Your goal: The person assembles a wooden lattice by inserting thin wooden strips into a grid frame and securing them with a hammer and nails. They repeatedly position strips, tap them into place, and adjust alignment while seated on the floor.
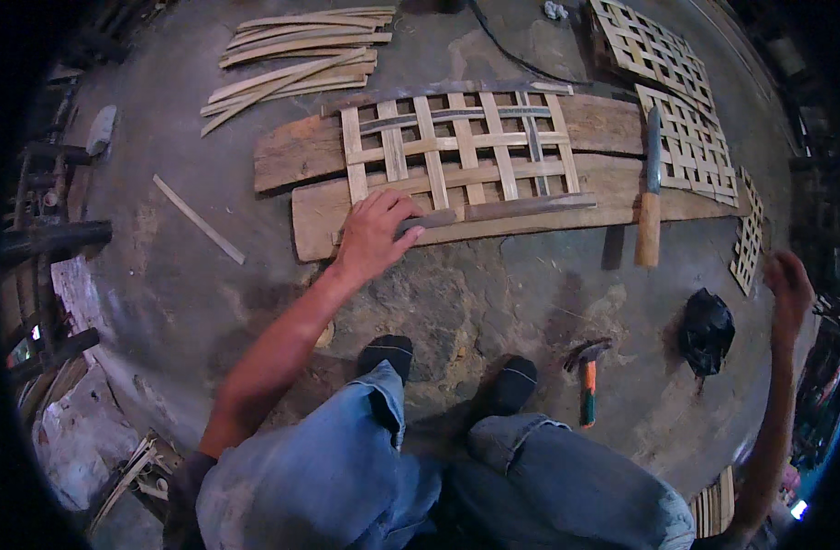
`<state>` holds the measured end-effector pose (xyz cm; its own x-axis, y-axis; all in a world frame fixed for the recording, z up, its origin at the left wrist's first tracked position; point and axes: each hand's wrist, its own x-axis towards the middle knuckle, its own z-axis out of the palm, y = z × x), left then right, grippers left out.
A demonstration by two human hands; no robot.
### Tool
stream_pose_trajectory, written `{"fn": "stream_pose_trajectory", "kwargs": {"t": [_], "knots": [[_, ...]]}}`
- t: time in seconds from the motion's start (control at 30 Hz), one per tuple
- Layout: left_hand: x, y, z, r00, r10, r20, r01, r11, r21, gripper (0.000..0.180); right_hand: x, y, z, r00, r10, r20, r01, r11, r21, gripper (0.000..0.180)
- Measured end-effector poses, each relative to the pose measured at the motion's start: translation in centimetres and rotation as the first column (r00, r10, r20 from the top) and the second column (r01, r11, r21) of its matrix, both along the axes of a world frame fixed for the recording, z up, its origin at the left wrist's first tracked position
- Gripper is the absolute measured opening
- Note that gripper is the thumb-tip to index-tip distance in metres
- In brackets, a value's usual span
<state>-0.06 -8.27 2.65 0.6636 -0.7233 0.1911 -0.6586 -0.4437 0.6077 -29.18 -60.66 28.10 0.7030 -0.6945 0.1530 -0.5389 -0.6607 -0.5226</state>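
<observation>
A woven panel of pale bamboo strips [431, 137], with a few dark strips in it, lies across two rough wooden planks [530, 225]. At its lower left corner, my left hand [376, 231] is closed, thumb and fingers around the end of a dark wooden slat [429, 220] along the panel's near edge. Far to the right, my right hand [788, 286] is held away from the panel, fingers curled; whether it holds anything is hidden. A knife with a wooden handle [649, 220] lies across the planks' right part, blade pointing away.
Loose bamboo strips [301, 46] are piled at the back left. More woven panels [686, 137] lie at the right. A claw hammer [588, 390] and a black plastic bag [707, 332] are on the floor near my feet. One single strip [198, 220] lies left.
</observation>
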Motion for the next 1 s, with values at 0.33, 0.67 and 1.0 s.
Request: {"fn": "stream_pose_trajectory", "kwargs": {"t": [0.33, 0.67, 1.0], "knots": [[-0.2, -0.2, -0.9, 0.995, 0.055, 0.08, -0.052, 0.998, -0.034, 0.024, 19.3, 28.4, -20.8, 0.877, 0.384, 0.289, -0.479, 0.649, 0.591, 0.018], [-0.2, 0.4, -0.2, 0.995, 0.062, 0.082, -0.064, 0.998, 0.022, 0.022, 20.9, 32.3, -25.8, 0.82, 0.477, 0.316, -0.573, 0.678, 0.461, 0.012], [-0.3, 0.2, -0.3, 0.994, 0.063, 0.092, -0.067, 0.997, 0.034, 0.023, 21.0, 32.3, -26.3, 0.807, 0.504, 0.308, -0.589, 0.727, 0.354, 0.015]]}}
